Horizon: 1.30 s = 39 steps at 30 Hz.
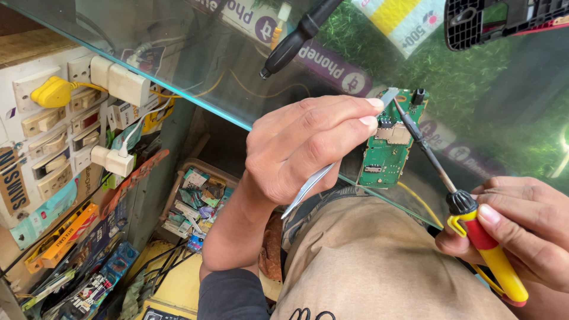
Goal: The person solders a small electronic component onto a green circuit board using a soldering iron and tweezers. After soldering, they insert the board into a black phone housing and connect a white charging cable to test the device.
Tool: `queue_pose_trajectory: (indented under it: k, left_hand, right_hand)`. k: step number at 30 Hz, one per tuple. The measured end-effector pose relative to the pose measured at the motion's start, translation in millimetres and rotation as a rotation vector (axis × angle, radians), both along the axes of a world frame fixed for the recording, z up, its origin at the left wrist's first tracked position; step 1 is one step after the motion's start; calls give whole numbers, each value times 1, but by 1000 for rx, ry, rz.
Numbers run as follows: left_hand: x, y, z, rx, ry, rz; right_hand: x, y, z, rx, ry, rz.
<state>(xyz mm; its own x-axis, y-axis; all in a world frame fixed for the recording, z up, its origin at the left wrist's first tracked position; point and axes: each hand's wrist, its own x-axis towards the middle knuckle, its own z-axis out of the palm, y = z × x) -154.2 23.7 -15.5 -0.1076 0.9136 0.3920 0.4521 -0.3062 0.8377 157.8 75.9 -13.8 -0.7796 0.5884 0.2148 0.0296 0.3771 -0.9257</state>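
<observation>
In the head view, the left hand [302,148] pinches a pair of metal tweezers [332,166] between thumb and fingers, pressed together around the shaft; the tweezer tip reaches the upper edge of a green circuit board [388,151]. The board lies on a glass countertop [195,71], close to the edge nearest the person, with its upper end pointing away from that edge. The right hand [521,228] is closed around the red-and-yellow handle of a soldering iron [468,213], fingers wrapped tight; the iron's dark shaft slants up and leftward, and its tip meets the board's upper part, just beside the tweezer tip. A black probe [293,41] lies on the glass farther back, well apart from the board. A black plastic casing [504,21] sits at the far right corner of the glass. Below the glass edge, to the left, a white switchboard [65,124] carries a yellow plug [50,92] and white adapters. A tray of small parts [195,198] stands under the counter.
</observation>
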Motion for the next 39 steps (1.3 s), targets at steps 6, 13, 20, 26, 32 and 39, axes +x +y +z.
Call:
queue_pose_trajectory:
  k: [6,13,20,26,32,39]
  left_hand:
    - [-1,-1,0,-3,7,-1]
    - [0,-1,0,-6,9,3]
    - [-1,-1,1,-10,3,-6]
    - [-1,0,1,-2,-3,1]
    - [0,-1,1,-15,-6,-4]
    - [-1,-1,2,-15,0,-4]
  right_hand:
    - [3,1,-2,-60,17,-5]
    - [7,0,-2,-116,30,-15]
    - [5,4,-2,-185,38,-22]
    - [4,-6,3,-184,-37,-128]
    - [9,0,-5,-173,22,-84]
    - [14,-1,-7,-155,-18,-100]
